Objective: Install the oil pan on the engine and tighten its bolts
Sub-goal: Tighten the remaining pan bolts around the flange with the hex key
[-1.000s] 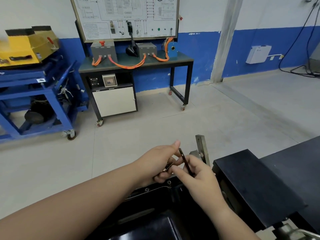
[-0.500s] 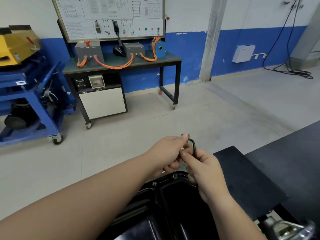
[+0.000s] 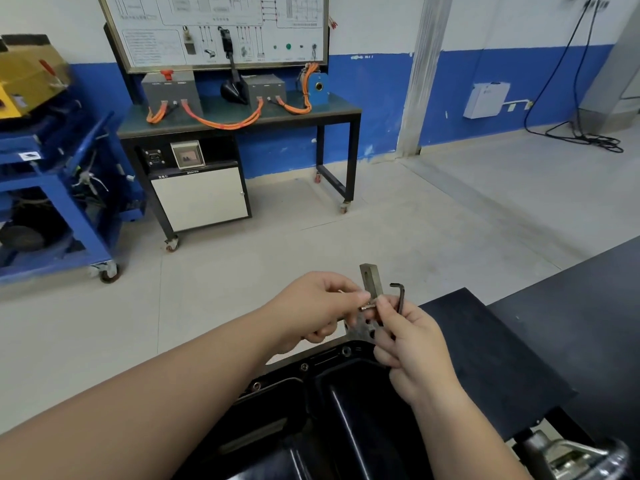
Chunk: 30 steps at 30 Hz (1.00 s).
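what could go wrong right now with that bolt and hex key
The bolt is only pinched in mid-air between the left hand and right hand, by the oil pan; it might slip and fall to the floor. The right hand also holds the hex key, which may drop too.

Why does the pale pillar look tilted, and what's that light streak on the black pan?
Head view: its wide lens bends straight lines, so the pillar leans; the streak on the oil pan looks like glare on gloss; the bolt in the left hand and hex key in the right hand are sharp.
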Tool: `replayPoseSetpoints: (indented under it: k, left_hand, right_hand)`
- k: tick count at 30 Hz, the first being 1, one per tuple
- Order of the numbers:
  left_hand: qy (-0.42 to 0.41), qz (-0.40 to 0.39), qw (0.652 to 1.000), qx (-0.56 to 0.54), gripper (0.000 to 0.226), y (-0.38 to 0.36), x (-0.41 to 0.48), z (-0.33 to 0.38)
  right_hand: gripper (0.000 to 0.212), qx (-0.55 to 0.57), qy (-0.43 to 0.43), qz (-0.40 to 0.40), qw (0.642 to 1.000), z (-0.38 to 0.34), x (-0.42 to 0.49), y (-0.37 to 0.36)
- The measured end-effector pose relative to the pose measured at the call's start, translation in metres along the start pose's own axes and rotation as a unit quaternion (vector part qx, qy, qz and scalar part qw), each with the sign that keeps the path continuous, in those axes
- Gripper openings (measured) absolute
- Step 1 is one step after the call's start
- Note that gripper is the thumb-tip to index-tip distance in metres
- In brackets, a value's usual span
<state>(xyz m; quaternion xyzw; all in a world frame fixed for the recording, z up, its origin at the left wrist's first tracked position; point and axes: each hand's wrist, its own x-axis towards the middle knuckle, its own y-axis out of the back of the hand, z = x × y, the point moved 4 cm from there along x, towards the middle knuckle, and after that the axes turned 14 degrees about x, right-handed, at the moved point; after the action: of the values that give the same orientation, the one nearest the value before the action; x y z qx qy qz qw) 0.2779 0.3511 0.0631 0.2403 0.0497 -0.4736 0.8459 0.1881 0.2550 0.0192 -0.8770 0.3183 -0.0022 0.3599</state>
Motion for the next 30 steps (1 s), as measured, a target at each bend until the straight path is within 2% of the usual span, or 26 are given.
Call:
replayPoseSetpoints:
  k: [1, 6, 11, 15, 18, 21, 24, 30]
  left_hand:
    - [-0.016, -0.001, 1.0, 0.016, 0.006, 0.001, -0.001, 0.001]
    - [-0.116, 0.059, 0.98, 0.149, 0.015, 0.002, -0.002, 0.007]
    - [-0.139, 0.089, 0.977, 0.133, 0.009, 0.003, 0.001, 0.008]
    - [-0.127, 0.081, 0.971, 0.188, 0.009, 0.004, 0.004, 0.001]
    - [-0.108, 0.05, 0.937, 0.329, 0.016, 0.002, 0.007, -0.009]
    - [-0.09, 0.006, 0.899, 0.429, 0.02, 0.0, 0.01, -0.017]
    - [-0.094, -0.02, 0.871, 0.483, 0.023, -0.005, 0.013, -0.021]
    - [-0.102, 0.014, 0.866, 0.49, 0.022, -0.001, 0.017, -0.022]
  right_hand:
    - [0.021, 0.027, -0.014, 0.005, 1.0, 0.002, 0.001, 0.001]
    - [0.011, 0.092, -0.058, -0.007, 0.994, 0.01, 0.002, 0.002]
    - [0.015, 0.086, -0.059, -0.028, 0.994, 0.01, 0.001, 0.001]
    - [0.037, 0.136, 0.022, 0.026, 0.99, -0.002, 0.004, 0.013]
    - [0.039, 0.177, 0.129, 0.079, 0.973, -0.015, 0.004, 0.03]
    - [0.044, 0.128, 0.209, 0.121, 0.962, -0.021, -0.001, 0.039]
    - [0.047, 0.069, 0.237, 0.137, 0.959, -0.021, -0.004, 0.037]
    - [0.048, 0.037, 0.247, 0.131, 0.959, -0.019, -0.004, 0.036]
